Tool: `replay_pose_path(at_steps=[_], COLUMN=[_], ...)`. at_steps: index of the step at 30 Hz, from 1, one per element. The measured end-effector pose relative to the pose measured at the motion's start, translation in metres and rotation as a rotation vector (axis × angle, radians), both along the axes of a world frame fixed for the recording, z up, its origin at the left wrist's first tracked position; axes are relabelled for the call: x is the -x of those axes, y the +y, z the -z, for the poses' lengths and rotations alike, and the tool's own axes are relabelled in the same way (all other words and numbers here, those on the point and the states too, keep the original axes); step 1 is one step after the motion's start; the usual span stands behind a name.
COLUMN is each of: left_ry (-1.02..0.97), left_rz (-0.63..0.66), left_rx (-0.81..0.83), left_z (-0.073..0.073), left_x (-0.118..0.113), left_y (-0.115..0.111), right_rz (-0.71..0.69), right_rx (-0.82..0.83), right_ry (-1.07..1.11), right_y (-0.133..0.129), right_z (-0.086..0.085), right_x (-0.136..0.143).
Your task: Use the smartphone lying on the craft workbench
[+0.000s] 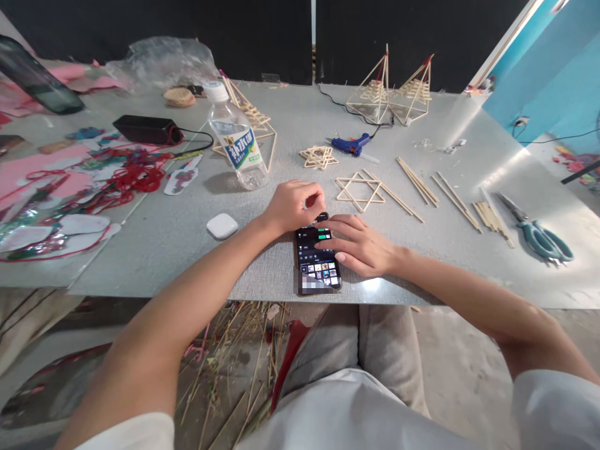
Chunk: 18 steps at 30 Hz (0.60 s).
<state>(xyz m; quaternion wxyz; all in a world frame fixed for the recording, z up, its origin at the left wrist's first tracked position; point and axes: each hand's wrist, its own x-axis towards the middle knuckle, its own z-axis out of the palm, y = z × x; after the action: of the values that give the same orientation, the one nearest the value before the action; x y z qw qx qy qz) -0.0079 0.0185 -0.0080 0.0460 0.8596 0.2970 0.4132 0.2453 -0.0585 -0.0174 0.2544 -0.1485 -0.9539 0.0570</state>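
Observation:
A smartphone (319,256) lies face up near the table's front edge, its dark screen lit with rows of small pictures. My right hand (360,244) rests at its right side, fingers stretched out over the screen. Just beyond the phone's top edge, my left hand (296,205) is curled, thumb and fingers pressed together; whether anything is between them is hidden. Behind the hands lie a flat six-pointed star of wooden sticks (360,190) and a stacked star of sticks (319,157). A white earbud case (222,226) sits left of my left forearm.
A tilted water bottle (239,147) stands left of centre. At the back are a blue glue gun (351,144) with its cord and stick pyramids (375,94). Loose sticks (417,181) and scissors (539,231) lie right; red string (140,172) and a black box (147,130) left.

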Motion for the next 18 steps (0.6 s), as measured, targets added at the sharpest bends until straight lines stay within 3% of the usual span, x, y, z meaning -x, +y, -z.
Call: replay_pose_path(at_steps=[18], left_ry=[0.009], left_rz=[0.003], left_rx=[0.006], left_z=[-0.0011], left_x=[0.0009], left_y=[-0.0002], right_rz=[0.003], right_rx=[-0.004], right_ry=[0.005], right_y=[-0.0001], right_z=[0.0004], right_x=[0.0001])
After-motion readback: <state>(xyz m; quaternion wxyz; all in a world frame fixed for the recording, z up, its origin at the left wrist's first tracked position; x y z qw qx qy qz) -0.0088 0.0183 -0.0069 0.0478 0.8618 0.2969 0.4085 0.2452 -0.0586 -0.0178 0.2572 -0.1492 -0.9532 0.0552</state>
